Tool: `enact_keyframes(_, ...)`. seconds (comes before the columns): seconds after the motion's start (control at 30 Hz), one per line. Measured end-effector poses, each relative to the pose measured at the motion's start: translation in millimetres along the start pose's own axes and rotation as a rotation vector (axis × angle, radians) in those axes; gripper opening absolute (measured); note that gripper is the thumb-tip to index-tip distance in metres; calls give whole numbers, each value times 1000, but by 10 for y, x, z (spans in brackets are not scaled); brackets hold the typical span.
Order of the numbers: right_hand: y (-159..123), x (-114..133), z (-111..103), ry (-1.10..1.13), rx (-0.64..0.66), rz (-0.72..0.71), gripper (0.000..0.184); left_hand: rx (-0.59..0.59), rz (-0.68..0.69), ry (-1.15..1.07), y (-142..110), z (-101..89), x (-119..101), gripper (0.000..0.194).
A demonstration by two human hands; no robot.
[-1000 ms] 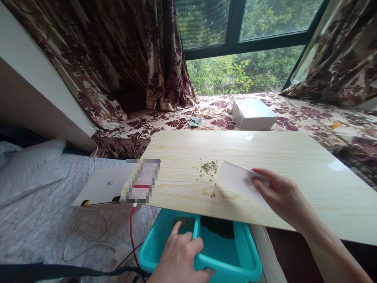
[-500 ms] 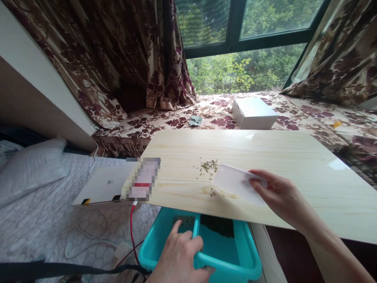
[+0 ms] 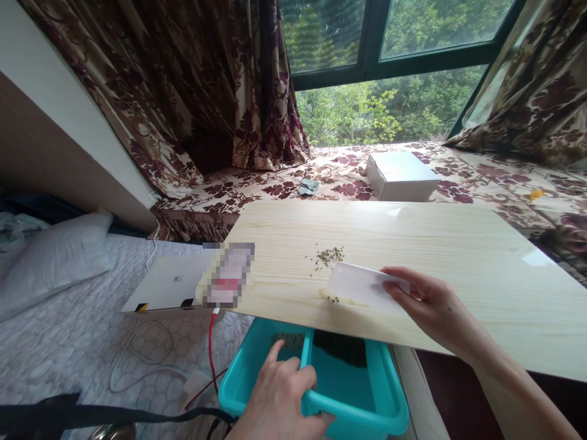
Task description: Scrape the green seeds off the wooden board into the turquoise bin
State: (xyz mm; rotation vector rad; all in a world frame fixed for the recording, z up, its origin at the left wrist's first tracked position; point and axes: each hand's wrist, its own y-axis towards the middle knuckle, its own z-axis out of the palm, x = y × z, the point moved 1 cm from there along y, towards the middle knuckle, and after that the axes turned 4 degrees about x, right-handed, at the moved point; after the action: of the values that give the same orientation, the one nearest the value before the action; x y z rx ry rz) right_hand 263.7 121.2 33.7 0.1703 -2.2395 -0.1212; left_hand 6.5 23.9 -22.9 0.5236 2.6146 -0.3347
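Observation:
My right hand (image 3: 431, 308) grips a white plastic scraper card (image 3: 360, 285) pressed edge-down on a pale wooden tabletop (image 3: 458, 256). Small green-brown crumbs (image 3: 329, 255) lie scattered just left of and behind the card, and a few sit at its lower left corner. My left hand (image 3: 282, 397) is closed over the near rim of a teal plastic bin (image 3: 385, 391) held below the table's front edge. Dark crumbs lie inside the bin.
A white box (image 3: 401, 175) and a small grey-green scrap (image 3: 308, 186) sit on the floral window seat. A blurred item (image 3: 228, 275) lies at the table's left end, beside a flat white box (image 3: 169, 284) on the bed. Cables (image 3: 151, 354) and a pillow (image 3: 55, 256) lie at left.
The scraper card and my right hand have slid left and toward the table's front edge, pushing a few crumbs along. My left hand stays on the bin.

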Motion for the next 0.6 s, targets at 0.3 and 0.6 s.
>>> enact_keyframes(0.3, 28, -20, 125, 53, 72, -70, 31, -26, -26, 17, -68, -11, 1, 24)
enact_keyframes(0.6, -207, 83, -73, 67, 196, -25, 31, -29, -17, 7, -41, -7, -6, 25)
